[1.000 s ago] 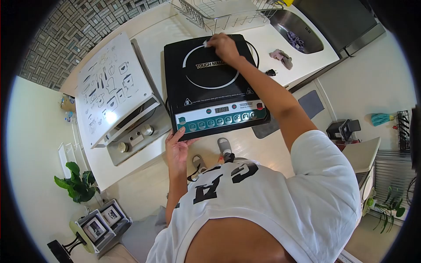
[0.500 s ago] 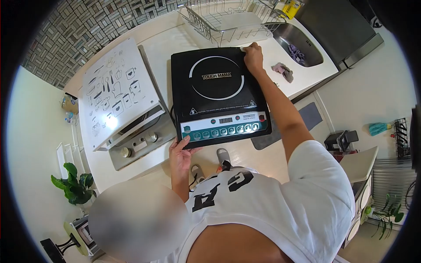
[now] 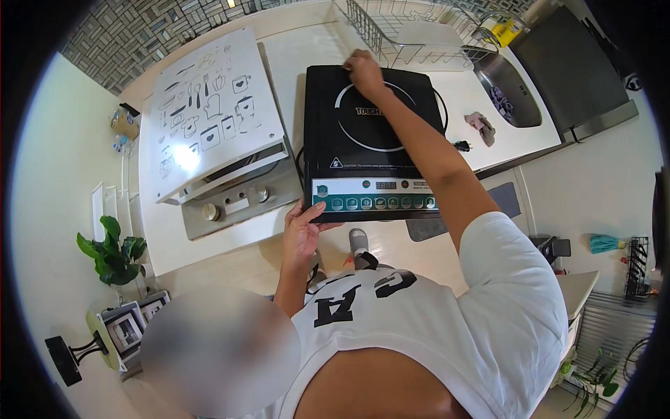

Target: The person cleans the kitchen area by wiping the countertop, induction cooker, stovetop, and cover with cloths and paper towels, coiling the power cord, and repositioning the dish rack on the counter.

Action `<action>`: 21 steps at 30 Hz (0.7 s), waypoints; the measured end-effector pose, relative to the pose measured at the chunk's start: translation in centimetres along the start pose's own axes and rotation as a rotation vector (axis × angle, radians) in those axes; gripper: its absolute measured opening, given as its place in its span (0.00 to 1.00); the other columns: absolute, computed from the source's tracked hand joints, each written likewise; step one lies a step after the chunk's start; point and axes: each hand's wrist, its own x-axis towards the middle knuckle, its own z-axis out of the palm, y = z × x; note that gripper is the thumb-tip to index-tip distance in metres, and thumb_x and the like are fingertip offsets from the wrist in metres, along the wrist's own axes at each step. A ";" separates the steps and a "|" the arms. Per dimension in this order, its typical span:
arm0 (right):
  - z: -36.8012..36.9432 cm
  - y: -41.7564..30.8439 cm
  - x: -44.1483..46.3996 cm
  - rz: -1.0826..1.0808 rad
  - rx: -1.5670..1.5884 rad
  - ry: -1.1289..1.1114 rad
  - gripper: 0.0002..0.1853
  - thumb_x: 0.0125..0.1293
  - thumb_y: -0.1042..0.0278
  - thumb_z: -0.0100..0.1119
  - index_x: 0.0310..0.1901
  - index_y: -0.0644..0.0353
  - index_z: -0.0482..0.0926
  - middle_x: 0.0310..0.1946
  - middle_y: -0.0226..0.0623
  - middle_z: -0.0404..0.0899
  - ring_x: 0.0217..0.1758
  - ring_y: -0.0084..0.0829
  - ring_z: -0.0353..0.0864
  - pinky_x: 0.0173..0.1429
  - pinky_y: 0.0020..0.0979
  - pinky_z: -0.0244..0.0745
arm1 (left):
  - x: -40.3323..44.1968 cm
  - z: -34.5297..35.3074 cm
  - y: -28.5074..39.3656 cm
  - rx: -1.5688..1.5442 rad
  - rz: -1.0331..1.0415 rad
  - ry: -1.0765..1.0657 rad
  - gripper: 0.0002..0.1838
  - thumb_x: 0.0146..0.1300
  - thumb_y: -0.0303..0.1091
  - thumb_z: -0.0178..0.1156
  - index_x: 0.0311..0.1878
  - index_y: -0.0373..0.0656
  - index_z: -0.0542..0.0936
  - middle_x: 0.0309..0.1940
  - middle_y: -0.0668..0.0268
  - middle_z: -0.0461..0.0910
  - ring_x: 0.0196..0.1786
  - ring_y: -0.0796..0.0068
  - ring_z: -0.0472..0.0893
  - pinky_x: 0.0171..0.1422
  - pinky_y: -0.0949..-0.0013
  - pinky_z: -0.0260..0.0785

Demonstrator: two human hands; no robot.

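A black induction cooker point(image 3: 328, 140) with a round white ring and a button panel lies face up, its front edge over the counter edge. My left hand point(image 3: 304, 227) grips its front left corner, thumb on top by the panel and fingers underneath. Near the cooker's back edge, my right hand point(image 3: 364, 73) is closed, fingers pressed together on the top surface; whatever is in it is too small to name. My right forearm crosses over part of the ring and the lettering. A black plug point(image 3: 462, 146) rests to the right of the cooker.
Left of the cooker, a white patterned cover point(image 3: 209, 112) stands over a steel stove point(image 3: 230, 209). A wire dish rack point(image 3: 426, 54) is behind. At the right are a crumpled cloth point(image 3: 480, 128) and a sink point(image 3: 520, 91) with a purple cloth in it.
My right hand has moved from the cooker's back right corner leftward along its back edge. My left hand keeps its hold on the front left corner. The whole view has shifted.
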 end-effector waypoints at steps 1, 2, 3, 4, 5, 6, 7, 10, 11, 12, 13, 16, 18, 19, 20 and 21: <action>0.9 -1.2 0.8 -0.057 0.038 0.001 0.08 0.41 0.82 0.55 0.25 0.59 0.79 0.33 0.38 0.74 0.44 0.40 0.72 0.47 0.35 0.71 | -0.1 0.2 0.1 -0.006 0.003 -0.005 0.16 0.52 0.26 0.55 0.45 0.32 0.72 0.37 0.57 0.77 0.37 0.64 0.80 0.39 0.58 0.77; 1.8 -2.1 1.5 -0.084 0.093 -0.011 0.08 0.42 0.83 0.55 0.25 0.60 0.79 0.32 0.38 0.74 0.42 0.39 0.73 0.45 0.34 0.72 | 0.0 0.1 0.0 -0.009 0.004 0.000 0.16 0.52 0.26 0.55 0.45 0.32 0.72 0.37 0.57 0.77 0.37 0.64 0.80 0.39 0.58 0.77; 2.4 -2.6 2.1 -0.111 0.149 -0.023 0.08 0.43 0.83 0.54 0.26 0.61 0.79 0.31 0.39 0.74 0.41 0.39 0.74 0.44 0.34 0.72 | 0.0 -0.1 -0.1 0.008 0.008 -0.004 0.15 0.53 0.26 0.55 0.45 0.33 0.72 0.38 0.58 0.77 0.38 0.63 0.80 0.40 0.56 0.77; 2.5 -2.9 2.5 -0.112 0.153 -0.028 0.08 0.43 0.83 0.54 0.26 0.61 0.79 0.31 0.39 0.74 0.41 0.39 0.74 0.44 0.34 0.72 | 0.0 -0.2 -0.2 0.026 0.010 -0.007 0.15 0.54 0.27 0.54 0.46 0.34 0.72 0.39 0.58 0.77 0.39 0.63 0.79 0.42 0.55 0.76; 2.6 -3.1 2.9 -0.124 0.277 -0.062 0.08 0.43 0.83 0.54 0.26 0.62 0.79 0.30 0.39 0.75 0.38 0.37 0.75 0.42 0.32 0.73 | 0.0 -0.4 -0.3 0.023 0.009 -0.001 0.15 0.54 0.27 0.54 0.46 0.34 0.72 0.39 0.58 0.77 0.39 0.63 0.79 0.42 0.55 0.76; 2.6 -3.4 3.2 -0.137 0.399 -0.096 0.08 0.44 0.84 0.54 0.27 0.62 0.79 0.29 0.39 0.76 0.35 0.35 0.77 0.39 0.31 0.74 | 0.0 -0.6 -0.4 0.006 0.012 -0.015 0.15 0.54 0.27 0.54 0.46 0.34 0.72 0.39 0.59 0.77 0.40 0.64 0.79 0.41 0.55 0.76; 2.5 -3.8 3.2 -0.138 0.401 -0.102 0.08 0.44 0.84 0.54 0.27 0.62 0.79 0.29 0.39 0.76 0.35 0.35 0.77 0.39 0.31 0.74 | 0.1 -0.7 -0.4 -0.010 0.015 -0.029 0.15 0.54 0.27 0.54 0.46 0.34 0.72 0.39 0.59 0.77 0.40 0.64 0.79 0.41 0.55 0.76; 2.1 -4.8 3.1 -0.139 0.442 -0.111 0.09 0.44 0.85 0.54 0.28 0.63 0.79 0.28 0.40 0.77 0.29 0.32 0.79 0.35 0.28 0.75 | 0.2 -0.8 -0.2 -0.026 0.007 -0.043 0.14 0.54 0.25 0.54 0.46 0.34 0.72 0.40 0.60 0.77 0.41 0.64 0.79 0.42 0.54 0.76; 2.0 -5.2 2.8 -0.125 0.469 -0.183 0.09 0.47 0.84 0.54 0.30 0.63 0.78 0.29 0.39 0.78 0.30 0.32 0.79 0.35 0.27 0.74 | 0.1 -0.9 -0.2 -0.044 0.002 -0.048 0.14 0.54 0.24 0.54 0.46 0.35 0.72 0.40 0.60 0.77 0.41 0.64 0.79 0.42 0.54 0.76; 1.8 -5.6 2.5 -0.112 0.494 -0.255 0.08 0.49 0.84 0.53 0.32 0.63 0.78 0.29 0.37 0.79 0.31 0.32 0.79 0.35 0.27 0.73 | 0.3 -1.2 -0.4 -0.062 -0.001 -0.062 0.14 0.55 0.23 0.53 0.47 0.35 0.71 0.41 0.60 0.77 0.42 0.64 0.78 0.43 0.53 0.76; 1.3 -6.2 2.0 -0.102 0.497 -0.260 0.08 0.49 0.84 0.53 0.32 0.63 0.78 0.29 0.37 0.79 0.31 0.32 0.79 0.35 0.27 0.73 | 0.3 -1.1 -0.3 -0.062 -0.010 -0.057 0.14 0.55 0.23 0.53 0.47 0.35 0.71 0.41 0.60 0.77 0.42 0.64 0.78 0.43 0.53 0.76; -1.1 -8.6 -0.8 -0.097 0.535 -0.367 0.07 0.49 0.83 0.54 0.31 0.64 0.76 0.29 0.37 0.79 0.30 0.31 0.80 0.35 0.27 0.73 | 0.1 -1.0 -0.2 -0.074 0.043 -0.121 0.16 0.60 0.35 0.53 0.47 0.33 0.70 0.41 0.56 0.76 0.42 0.62 0.79 0.43 0.53 0.75; -2.9 -10.5 -3.5 -0.176 0.532 -0.386 0.06 0.48 0.82 0.56 0.30 0.63 0.75 0.27 0.35 0.78 0.30 0.33 0.78 0.35 0.29 0.71 | 0.5 -2.0 -0.3 -0.160 -0.028 -0.159 0.21 0.62 0.43 0.50 0.48 0.33 0.69 0.42 0.56 0.76 0.43 0.61 0.78 0.44 0.52 0.75; -3.8 -11.5 -4.9 -0.168 0.533 -0.387 0.06 0.48 0.82 0.56 0.30 0.63 0.75 0.27 0.35 0.78 0.30 0.33 0.78 0.35 0.29 0.71 | 0.8 -2.3 -0.2 -0.248 -0.084 -0.197 0.26 0.63 0.51 0.46 0.49 0.34 0.69 0.43 0.55 0.75 0.44 0.60 0.78 0.45 0.50 0.74; -4.7 -12.6 -6.5 -0.240 0.526 -0.374 0.06 0.48 0.81 0.56 0.29 0.61 0.75 0.26 0.34 0.77 0.30 0.33 0.77 0.36 0.29 0.69 | 0.9 -2.0 0.0 -0.154 -0.078 -0.131 0.37 0.58 0.65 0.38 0.51 0.35 0.66 0.44 0.55 0.75 0.46 0.58 0.77 0.45 0.47 0.72; -5.7 -13.8 -8.0 -0.312 0.516 -0.359 0.06 0.48 0.81 0.56 0.27 0.59 0.75 0.26 0.33 0.77 0.31 0.34 0.76 0.38 0.30 0.68 | 1.0 -2.2 0.0 -0.149 -0.086 -0.133 0.37 0.58 0.65 0.38 0.51 0.35 0.66 0.44 0.55 0.75 0.46 0.58 0.77 0.45 0.47 0.72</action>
